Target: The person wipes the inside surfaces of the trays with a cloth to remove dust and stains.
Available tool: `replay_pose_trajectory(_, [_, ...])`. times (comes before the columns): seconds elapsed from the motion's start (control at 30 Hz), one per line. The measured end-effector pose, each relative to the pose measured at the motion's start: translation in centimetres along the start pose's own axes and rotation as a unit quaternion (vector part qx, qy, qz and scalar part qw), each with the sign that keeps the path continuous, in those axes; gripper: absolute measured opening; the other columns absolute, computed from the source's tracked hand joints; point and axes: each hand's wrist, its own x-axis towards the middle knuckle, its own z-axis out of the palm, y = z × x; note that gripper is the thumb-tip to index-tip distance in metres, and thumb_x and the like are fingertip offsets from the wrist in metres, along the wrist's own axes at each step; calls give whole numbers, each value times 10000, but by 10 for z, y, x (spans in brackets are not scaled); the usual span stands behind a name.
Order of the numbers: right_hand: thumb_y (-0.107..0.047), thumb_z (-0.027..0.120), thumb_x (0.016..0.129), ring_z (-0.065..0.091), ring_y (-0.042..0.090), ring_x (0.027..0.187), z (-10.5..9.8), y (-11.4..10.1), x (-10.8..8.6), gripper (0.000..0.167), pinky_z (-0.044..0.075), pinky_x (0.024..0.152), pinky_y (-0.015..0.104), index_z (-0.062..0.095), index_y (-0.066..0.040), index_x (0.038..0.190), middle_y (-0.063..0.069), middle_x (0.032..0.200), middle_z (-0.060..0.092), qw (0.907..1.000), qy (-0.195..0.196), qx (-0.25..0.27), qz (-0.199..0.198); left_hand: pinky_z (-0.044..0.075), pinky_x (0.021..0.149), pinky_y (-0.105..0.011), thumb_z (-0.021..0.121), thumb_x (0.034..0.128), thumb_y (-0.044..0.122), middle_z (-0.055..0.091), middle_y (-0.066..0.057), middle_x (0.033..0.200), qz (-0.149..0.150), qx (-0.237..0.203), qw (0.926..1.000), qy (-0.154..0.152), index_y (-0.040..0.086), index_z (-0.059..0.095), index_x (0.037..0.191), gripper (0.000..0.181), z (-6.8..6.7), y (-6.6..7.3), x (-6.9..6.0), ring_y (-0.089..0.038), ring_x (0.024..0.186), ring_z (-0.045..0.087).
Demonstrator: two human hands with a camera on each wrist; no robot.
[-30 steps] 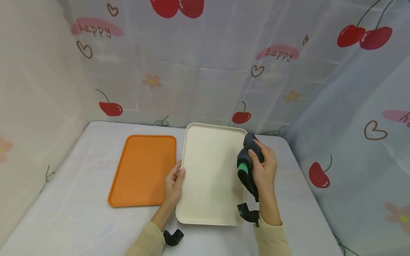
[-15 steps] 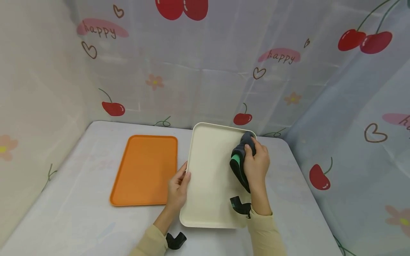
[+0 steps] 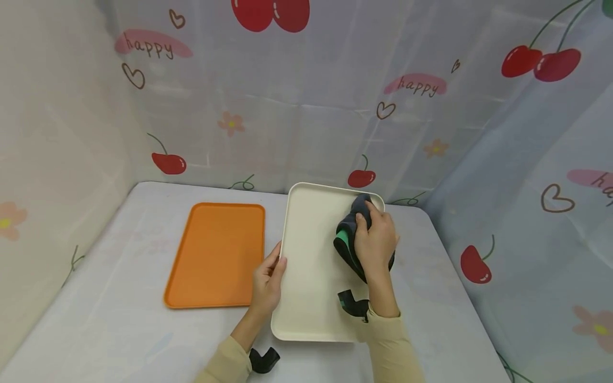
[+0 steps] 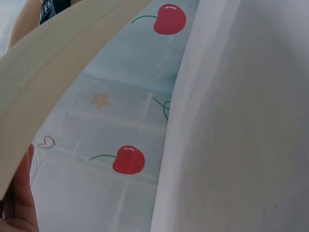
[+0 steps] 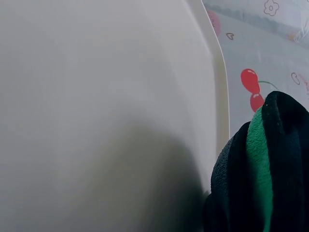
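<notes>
Left hand (image 3: 267,279) grips cream tray (image 3: 311,266), long axis forward.

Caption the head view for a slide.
Left hand grips a cream tray; right hand holds a dark cloth over it, orange tray alongside.

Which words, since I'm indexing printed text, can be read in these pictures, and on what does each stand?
"happy": leftmost pink patch, on the back curtain.
"happy": middle pink patch, same curtain.
"ha", cut off at the picture's edge: rightmost pink patch, on the right-hand curtain.
Too small to read: any marks on the dark item, left wrist view.
None seen: orange tray, cream tray, cloth.
</notes>
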Motion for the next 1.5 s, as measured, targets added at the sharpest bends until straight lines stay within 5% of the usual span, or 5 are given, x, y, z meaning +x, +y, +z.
replay_pose_trajectory(0.23, [-193, 623, 948, 589, 371, 1057, 7, -10, -1, 368, 354, 876, 569, 637, -81, 1298, 218, 1122, 640, 9996, -82, 18, -263, 547, 693, -162, 475, 1015, 37, 602, -273, 1276, 79, -49, 9999, -75, -103, 449, 1396, 407, 1, -2, 3, -29, 842, 615])
replay_pose_trajectory(0.67, [-199, 640, 938, 605, 325, 966, 29, -34, -7, 348, 373, 743, 467, 661, -104, 1272, 172, 1067, 650, 9947, -573, -74, -855, 532, 744, -120, 485, 1007, 17, 612, -279, 1253, 73, -102, 9999, -28, -101, 466, 1383, 395, 7, -8, 2, -14, 856, 596])
replay_pose_trajectory(1.0, [-192, 679, 911, 627, 319, 954, 51, -58, -17, 325, 422, 734, 468, 692, -104, 1224, 168, 1065, 664, 9824, -619, -292, -1737, 401, 564, -104, 485, 970, -80, 662, -280, 916, -2, 181, 9998, 85, -140, 488, 1341, 376, 9, 3, 1, 14, 644, 447])
replay_pose_trajectory(1.2, [-199, 694, 902, 622, 288, 898, 58, -62, -22, 323, 401, 684, 422, 700, -121, 1215, 139, 1028, 662, 9772, -577, -452, -1993, 343, 504, -183, 476, 965, -98, 483, -180, 654, 161, 85, 9998, 12, -157, 497, 1325, 365, 8, 21, 1, 16, 594, 346])
replay_pose_trajectory(1.5, [-197, 709, 890, 623, 281, 878, 63, -59, -23, 309, 398, 660, 410, 715, -136, 1193, 128, 1008, 661, 9731, -414, -639, -2175, 371, 564, -123, 487, 965, -90, 650, -279, 958, -84, 193, 9996, 188, -142, 493, 1338, 377, 8, -3, -1, 2, 651, 417])
